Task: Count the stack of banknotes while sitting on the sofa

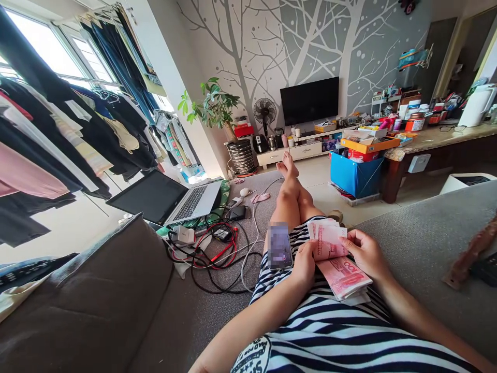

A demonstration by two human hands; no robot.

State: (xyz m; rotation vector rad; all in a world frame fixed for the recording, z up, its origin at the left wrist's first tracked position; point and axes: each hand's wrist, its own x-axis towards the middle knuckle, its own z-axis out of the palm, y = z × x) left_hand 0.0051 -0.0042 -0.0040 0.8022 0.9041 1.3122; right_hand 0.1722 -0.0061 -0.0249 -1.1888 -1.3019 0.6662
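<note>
Pink banknotes sit over my striped clothing, pinched by my left fingers and right fingers, with lower notes splayed towards me. I seem to be leafing through them; the next move calls for lightly parting one note.

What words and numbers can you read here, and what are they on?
"100": lower pink banknote.
"FOR": patch on the striped garment; its other letters are cut off or unclear.
"6": dark wall ornament.
Too small or blurred: laptop keys, phone screen, jar label.
</note>
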